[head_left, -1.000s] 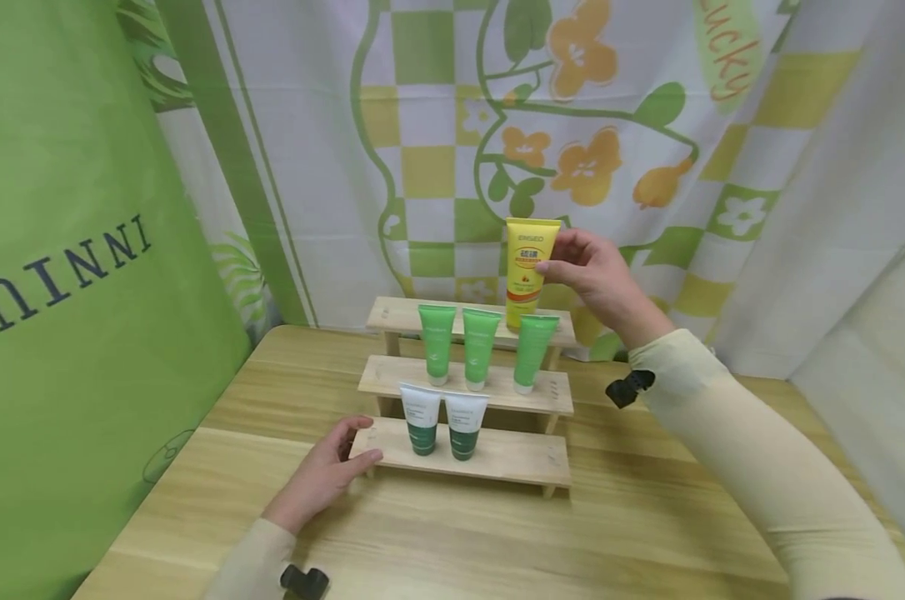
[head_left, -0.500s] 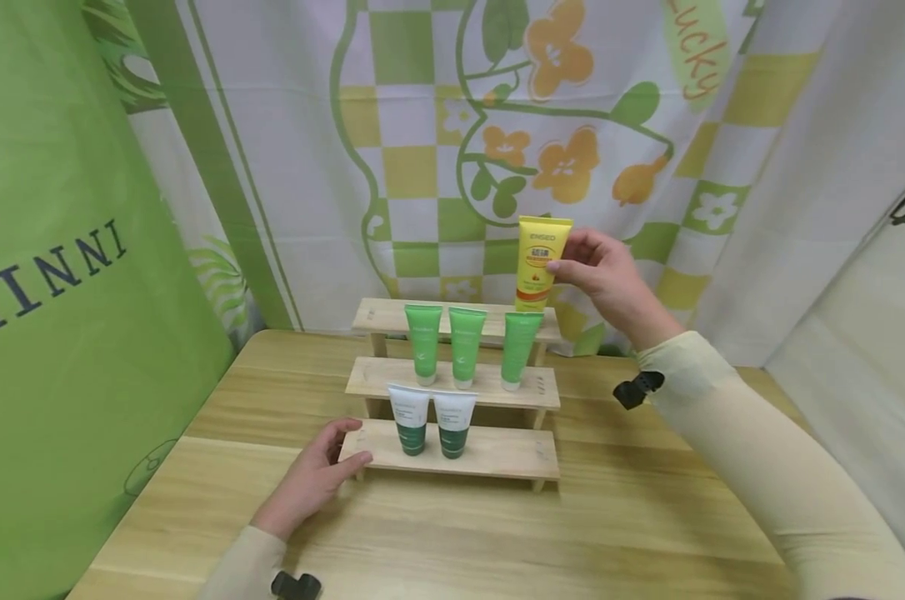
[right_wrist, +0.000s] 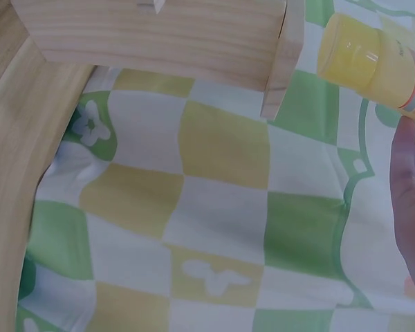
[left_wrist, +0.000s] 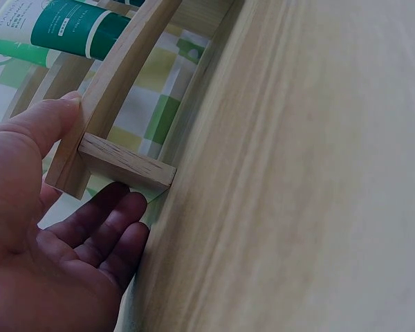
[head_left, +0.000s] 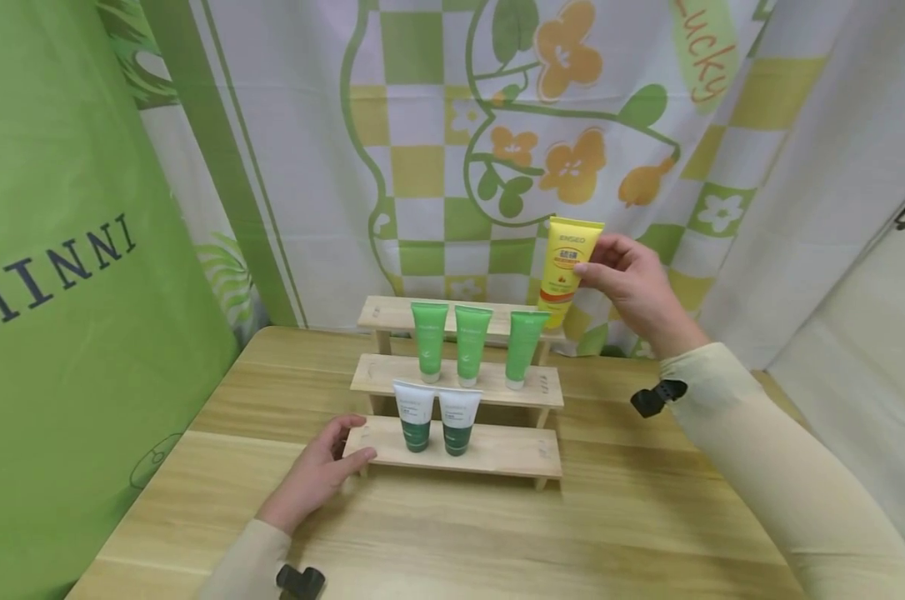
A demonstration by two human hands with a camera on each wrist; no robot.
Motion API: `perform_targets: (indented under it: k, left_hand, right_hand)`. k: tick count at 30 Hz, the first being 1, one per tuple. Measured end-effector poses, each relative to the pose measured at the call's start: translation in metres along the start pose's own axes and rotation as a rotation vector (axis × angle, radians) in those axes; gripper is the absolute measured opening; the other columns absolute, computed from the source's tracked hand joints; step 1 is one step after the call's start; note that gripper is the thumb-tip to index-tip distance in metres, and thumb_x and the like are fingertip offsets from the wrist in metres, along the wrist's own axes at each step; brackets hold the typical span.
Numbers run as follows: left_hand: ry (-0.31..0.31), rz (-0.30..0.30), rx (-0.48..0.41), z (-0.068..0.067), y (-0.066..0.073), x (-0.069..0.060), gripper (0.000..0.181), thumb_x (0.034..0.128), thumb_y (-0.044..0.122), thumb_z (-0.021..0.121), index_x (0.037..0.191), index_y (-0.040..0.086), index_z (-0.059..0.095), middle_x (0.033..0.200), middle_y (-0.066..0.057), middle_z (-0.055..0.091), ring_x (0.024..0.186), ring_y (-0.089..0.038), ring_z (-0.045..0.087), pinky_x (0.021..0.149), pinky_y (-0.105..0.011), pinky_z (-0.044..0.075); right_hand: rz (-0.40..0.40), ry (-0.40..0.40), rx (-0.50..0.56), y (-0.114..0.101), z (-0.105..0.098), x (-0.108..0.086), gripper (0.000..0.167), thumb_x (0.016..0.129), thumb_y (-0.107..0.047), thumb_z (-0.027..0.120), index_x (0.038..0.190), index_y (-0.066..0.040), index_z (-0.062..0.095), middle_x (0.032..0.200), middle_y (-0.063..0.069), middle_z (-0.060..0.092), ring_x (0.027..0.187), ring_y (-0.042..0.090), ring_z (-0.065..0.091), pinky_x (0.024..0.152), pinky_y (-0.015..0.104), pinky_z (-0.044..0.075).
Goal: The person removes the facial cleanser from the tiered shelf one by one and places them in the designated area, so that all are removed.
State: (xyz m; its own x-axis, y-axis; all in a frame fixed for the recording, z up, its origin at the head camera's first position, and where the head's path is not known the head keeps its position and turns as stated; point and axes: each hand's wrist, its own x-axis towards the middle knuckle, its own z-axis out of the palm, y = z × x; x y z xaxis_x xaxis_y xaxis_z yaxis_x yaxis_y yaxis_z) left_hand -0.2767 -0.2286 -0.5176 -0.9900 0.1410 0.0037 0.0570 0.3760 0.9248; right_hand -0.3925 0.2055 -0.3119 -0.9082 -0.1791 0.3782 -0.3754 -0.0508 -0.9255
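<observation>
Yellow tube (head_left: 567,271), cap down, long axis nearly upright, top leaning right; pinched by right hand (head_left: 636,287) at right end of far shelf (head_left: 392,310). Left hand (head_left: 316,473): gripping left end of near shelf (head_left: 508,450).

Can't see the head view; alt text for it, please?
A person's right hand holds a tilted yellow tube at the right end of the top shelf of a three-tier wooden stand. The left hand grips the left end of the bottom shelf. Three green tubes stand mid-stand, two white-and-green tubes below.
</observation>
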Motion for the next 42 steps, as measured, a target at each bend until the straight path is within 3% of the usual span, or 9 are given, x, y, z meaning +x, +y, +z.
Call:
perform_targets:
  k: [26, 37, 42]
  left_hand:
    - [0.007, 0.015, 0.015, 0.000, 0.003, -0.003, 0.057, 0.0894, 0.033, 0.073, 0.136, 0.010, 0.049, 0.132, -0.016, 0.056, 0.121, -0.031, 0.054, 0.104, -0.049, 0.041]
    - [-0.018, 0.006, 0.007, -0.001, 0.001, -0.001, 0.061, 0.0887, 0.036, 0.073, 0.137, 0.010, 0.047, 0.141, -0.018, 0.050, 0.132, -0.033, 0.044, 0.110, -0.051, 0.032]
    - [-0.014, 0.005, 0.003, -0.001, 0.001, -0.001, 0.059, 0.0890, 0.034, 0.073, 0.137, 0.011, 0.047, 0.138, -0.016, 0.052, 0.127, -0.031, 0.050, 0.107, -0.048, 0.038]
  right_hand:
    - [0.010, 0.086, 0.100, 0.010, -0.035, -0.024, 0.024, 0.088, 0.003, 0.071, 0.110, 0.001, 0.061, 0.100, 0.011, 0.062, 0.092, 0.020, 0.063, 0.075, 0.029, 0.057]
    - [0.034, 0.113, 0.037, 0.022, -0.049, -0.037, 0.030, 0.088, -0.002, 0.073, 0.115, 0.002, 0.060, 0.101, 0.012, 0.062, 0.091, 0.021, 0.063, 0.076, 0.029, 0.057]
    - [0.030, 0.099, 0.039, 0.028, -0.055, -0.040, 0.029, 0.089, 0.000, 0.071, 0.116, 0.003, 0.060, 0.100, 0.012, 0.063, 0.090, 0.020, 0.063, 0.075, 0.029, 0.057]
